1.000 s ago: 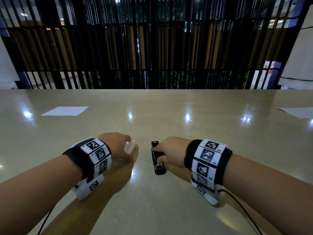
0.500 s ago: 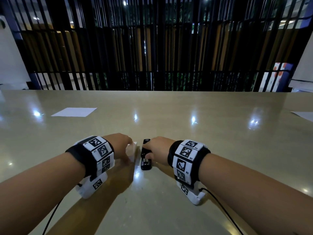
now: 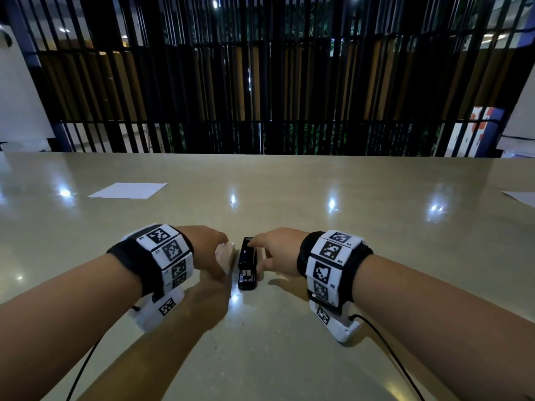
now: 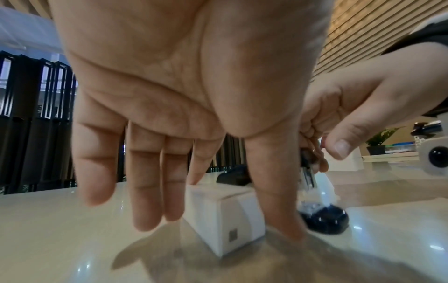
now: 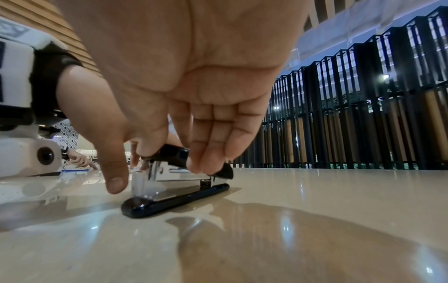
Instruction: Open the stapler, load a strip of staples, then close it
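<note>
A black stapler (image 3: pixel 247 264) with a metal magazine (image 5: pixel 169 176) lies on the beige table (image 3: pixel 289 357), lengthwise away from me. My right hand (image 3: pixel 257 253) pinches its black top cover (image 5: pixel 180 153) with curled fingertips on both sides, while the thumb (image 5: pixel 114 178) hangs free to the left. Just left of the stapler stands a small white staple box (image 4: pixel 225 216). My left hand (image 3: pixel 223 253) straddles the box with straight fingers. Its thumb (image 4: pixel 276 201) lies along the box's right side and the index tip touches the far top edge.
A white paper sheet (image 3: pixel 127 190) lies far left on the table and another paper sheet (image 3: pixel 521 196) at the right edge. A black slatted railing (image 3: pixel 260 82) stands beyond the far table edge. Cables trail from both wrist cameras toward me.
The stapler has slid left under my right hand and now sits right beside the white box. My right hand's fingers have shifted from covering it to its top cover.
</note>
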Motion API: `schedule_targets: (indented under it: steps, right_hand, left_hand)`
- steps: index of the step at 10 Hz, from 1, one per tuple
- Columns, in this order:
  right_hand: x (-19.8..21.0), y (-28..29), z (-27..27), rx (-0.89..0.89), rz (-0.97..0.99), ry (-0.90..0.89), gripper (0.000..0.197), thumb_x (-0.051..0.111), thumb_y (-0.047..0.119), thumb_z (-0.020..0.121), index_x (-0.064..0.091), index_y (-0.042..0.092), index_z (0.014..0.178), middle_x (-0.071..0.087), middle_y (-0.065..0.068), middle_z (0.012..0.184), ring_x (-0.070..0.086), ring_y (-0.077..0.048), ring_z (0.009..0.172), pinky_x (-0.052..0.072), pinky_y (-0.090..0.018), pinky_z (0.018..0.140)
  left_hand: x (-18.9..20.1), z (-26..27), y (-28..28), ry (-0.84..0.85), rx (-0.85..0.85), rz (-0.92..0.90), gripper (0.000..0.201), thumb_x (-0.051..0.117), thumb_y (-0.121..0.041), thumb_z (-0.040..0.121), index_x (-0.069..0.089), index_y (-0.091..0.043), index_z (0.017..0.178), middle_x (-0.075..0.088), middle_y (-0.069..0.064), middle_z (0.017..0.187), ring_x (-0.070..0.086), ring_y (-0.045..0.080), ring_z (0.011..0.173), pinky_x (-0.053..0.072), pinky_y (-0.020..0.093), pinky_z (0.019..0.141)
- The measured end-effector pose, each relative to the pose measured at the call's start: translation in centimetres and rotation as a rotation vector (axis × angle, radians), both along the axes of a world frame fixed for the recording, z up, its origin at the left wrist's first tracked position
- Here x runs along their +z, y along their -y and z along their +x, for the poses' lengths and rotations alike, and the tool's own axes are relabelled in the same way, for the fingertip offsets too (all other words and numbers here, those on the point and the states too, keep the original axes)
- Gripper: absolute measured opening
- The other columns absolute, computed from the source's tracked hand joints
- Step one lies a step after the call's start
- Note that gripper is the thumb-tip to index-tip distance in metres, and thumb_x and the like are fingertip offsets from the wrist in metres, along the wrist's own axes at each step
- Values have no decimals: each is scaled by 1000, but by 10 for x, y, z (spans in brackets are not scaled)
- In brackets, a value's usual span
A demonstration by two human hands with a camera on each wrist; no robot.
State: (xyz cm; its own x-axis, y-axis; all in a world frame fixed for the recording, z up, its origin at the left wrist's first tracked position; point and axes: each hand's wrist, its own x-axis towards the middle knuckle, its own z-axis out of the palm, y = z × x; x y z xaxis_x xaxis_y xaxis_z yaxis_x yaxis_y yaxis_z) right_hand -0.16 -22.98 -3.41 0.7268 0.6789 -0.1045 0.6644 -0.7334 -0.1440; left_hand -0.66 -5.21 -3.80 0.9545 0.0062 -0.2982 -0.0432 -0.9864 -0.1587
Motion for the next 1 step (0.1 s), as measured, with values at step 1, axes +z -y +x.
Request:
schedule_targets:
  steps: [1]
  right_hand:
    - [9,17,6,-66,-65,43,46,53,33,94,46,16,137,60,-6,128,55,-25,116,43,-34,92]
  left_hand:
    - [22,4,3,23,0,5,52,64,-44,81,52,-22,127,57,-1,124,54,18,110,43,31,92]
